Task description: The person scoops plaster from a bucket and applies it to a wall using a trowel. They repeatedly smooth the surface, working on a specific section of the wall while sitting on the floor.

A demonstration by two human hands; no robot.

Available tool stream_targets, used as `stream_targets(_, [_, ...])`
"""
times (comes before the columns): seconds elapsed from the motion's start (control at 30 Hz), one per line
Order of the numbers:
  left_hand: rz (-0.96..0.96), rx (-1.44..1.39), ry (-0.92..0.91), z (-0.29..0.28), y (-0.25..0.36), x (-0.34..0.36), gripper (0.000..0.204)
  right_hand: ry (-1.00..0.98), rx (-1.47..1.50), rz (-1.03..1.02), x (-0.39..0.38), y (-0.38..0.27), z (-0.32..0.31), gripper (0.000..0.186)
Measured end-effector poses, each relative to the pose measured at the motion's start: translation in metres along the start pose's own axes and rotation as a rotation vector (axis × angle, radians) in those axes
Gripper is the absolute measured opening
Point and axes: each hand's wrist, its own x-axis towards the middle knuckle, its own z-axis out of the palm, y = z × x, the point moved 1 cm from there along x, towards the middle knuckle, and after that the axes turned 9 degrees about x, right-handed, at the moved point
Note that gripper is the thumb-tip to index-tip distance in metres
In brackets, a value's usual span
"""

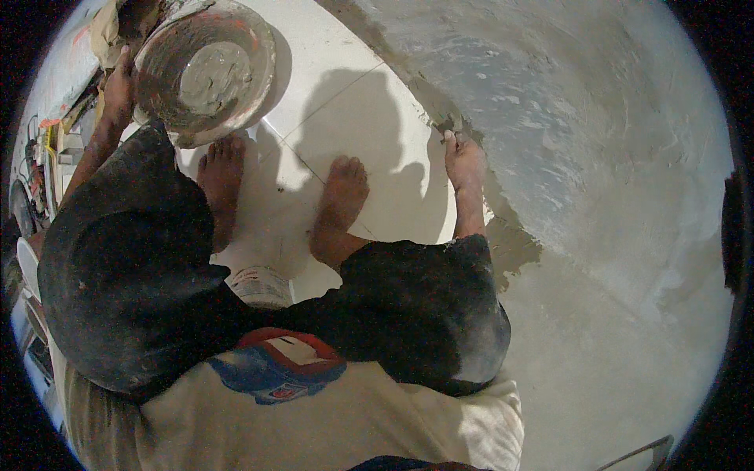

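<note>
I squat barefoot on white floor tiles point(369, 94). My left hand point(118, 88) reaches out to the upper left and grips the rim of a round, mortar-caked pan point(206, 71) that holds grey mortar. My right hand point(463, 161) is stretched forward beside my right foot point(342, 196), fingers closed on what looks like a small trowel point(449, 124). Its tip meets the edge of a wide bed of wet grey mortar point(581, 133). My left foot point(224, 177) stands just below the pan.
A white bucket point(259, 284) sits between my legs under my knees. Smoother grey mortar point(613, 345) covers the floor to the lower right. Tools and clutter point(47, 149) line the left edge. A thin metal frame point(640, 454) shows at the bottom right.
</note>
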Motion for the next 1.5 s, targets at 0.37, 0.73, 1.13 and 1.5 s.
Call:
stream_targets(0.37, [-0.052, -0.059, -0.067, 0.005, -0.029, 0.018, 0.065, -0.13, -0.03, 0.093, -0.006, 0.006, 0.009, 0.048])
stream_targets(0.73, [-0.134, -0.153, 0.052, 0.001, 0.023, -0.017, 0.066, -0.039, -0.078, -0.047, -0.033, 0.044, 0.04, 0.043])
stream_targets(1.13, [-0.172, -0.282, 0.013, -0.004, 0.011, -0.014, 0.079, 0.138, 0.167, -0.097, -0.028, 0.074, 0.048, 0.038])
stream_targets(1.5, [-0.212, -0.416, -0.048, -0.003, -0.013, 0.0, 0.08, 0.089, 0.291, -0.013, -0.019, 0.075, -0.017, 0.055])
